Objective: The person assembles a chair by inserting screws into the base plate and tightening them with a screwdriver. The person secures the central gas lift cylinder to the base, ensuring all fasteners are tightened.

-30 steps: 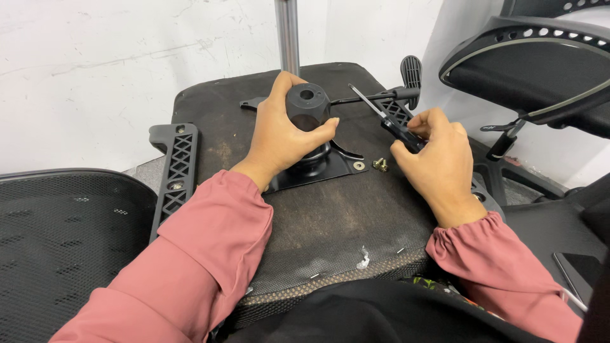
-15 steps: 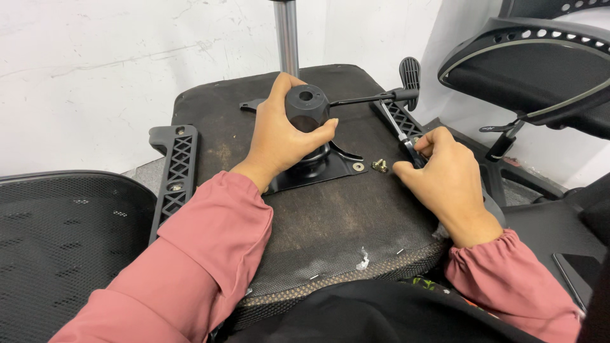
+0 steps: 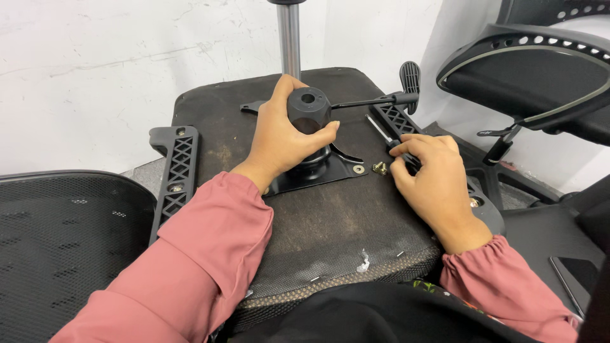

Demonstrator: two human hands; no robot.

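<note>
An upturned office chair seat (image 3: 330,235) lies in front of me, its black fabric underside facing up. My left hand (image 3: 279,136) grips the black cylindrical hub of the tilt mechanism (image 3: 309,109), which stands on a black metal mounting plate (image 3: 337,170). My right hand (image 3: 432,174) holds a screwdriver (image 3: 381,134) with a dark handle, fingertips lowered close to a brass-coloured screw (image 3: 380,168) lying on the seat beside the plate. A thin black lever (image 3: 372,100) sticks out from the mechanism to the right.
Black lattice armrest brackets sit at the seat's left (image 3: 175,174) and right (image 3: 397,121) edges. A chrome gas-lift column (image 3: 290,38) rises behind. A mesh chair back (image 3: 63,241) lies at the left, another chair part (image 3: 534,76) at the upper right, a white wall behind.
My right hand has moved left and down with the screwdriver, from beside the right bracket to the loose screw by the plate. My left hand has stayed on the hub.
</note>
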